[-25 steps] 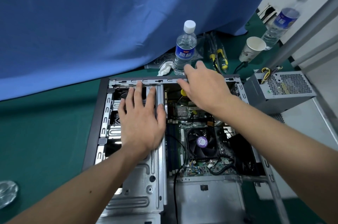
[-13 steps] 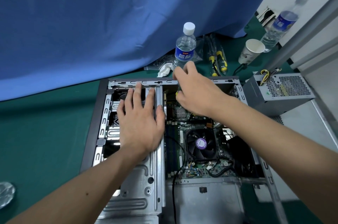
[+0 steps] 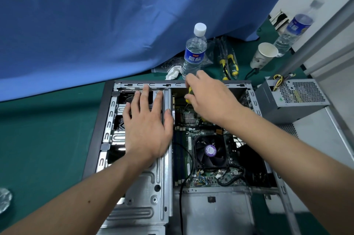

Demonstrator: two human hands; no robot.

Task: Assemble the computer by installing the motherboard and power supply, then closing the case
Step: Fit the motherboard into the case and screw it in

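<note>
Hands [image 3: 147,129] over the motherboard [image 3: 203,158].

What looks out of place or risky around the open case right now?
A water bottle stands upright and capped just behind the case, close to the right hand working over the motherboard. A knock could tip it toward the electronics. The power supply sits outside the case, not yet installed.

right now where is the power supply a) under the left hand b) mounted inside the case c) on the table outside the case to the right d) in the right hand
c: the grey power supply sits outside the case, off its right side, with its wires loose on top, while the left hand rests flat on the drive cage.
</note>
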